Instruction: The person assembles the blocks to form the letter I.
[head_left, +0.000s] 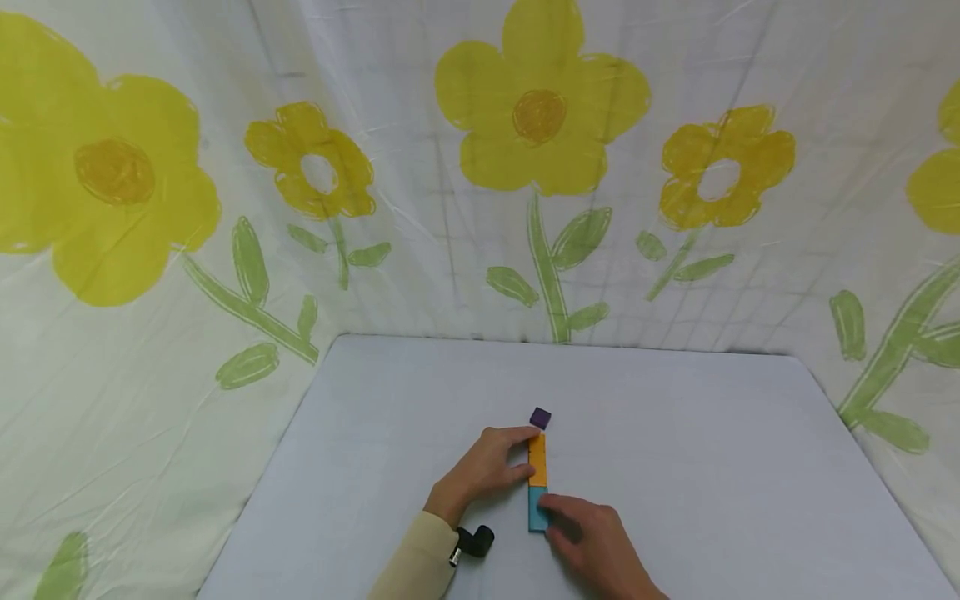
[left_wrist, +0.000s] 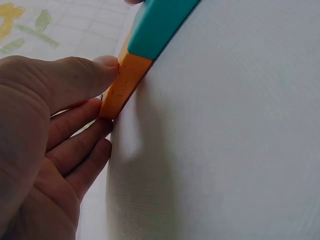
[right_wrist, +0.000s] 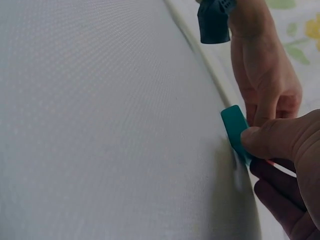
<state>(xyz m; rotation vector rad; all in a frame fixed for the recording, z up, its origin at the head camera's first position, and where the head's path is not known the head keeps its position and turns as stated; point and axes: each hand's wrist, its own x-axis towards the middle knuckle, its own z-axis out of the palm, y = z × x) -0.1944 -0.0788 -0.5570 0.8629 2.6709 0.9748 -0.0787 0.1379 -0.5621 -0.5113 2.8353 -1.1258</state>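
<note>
An orange block [head_left: 537, 460] and a teal block [head_left: 536, 509] lie end to end in a straight line on the white table. My left hand [head_left: 483, 467] holds the orange block, with the thumb [left_wrist: 100, 72] on its side and the index finger at its far end. My right hand [head_left: 597, 533] pinches the teal block between thumb and index finger; the thumb [right_wrist: 265, 140] presses its near side. Just beyond the orange block sits a small dark purple cube [head_left: 541, 417], turned at an angle, close to the left index fingertip.
The white tabletop [head_left: 690, 450] spreads out on both sides of the blocks. Behind and beside it hangs a white cloth [head_left: 405, 275] printed with yellow flowers. A black wrist camera [head_left: 477, 542] juts from the left wrist below a beige sleeve [head_left: 416, 554].
</note>
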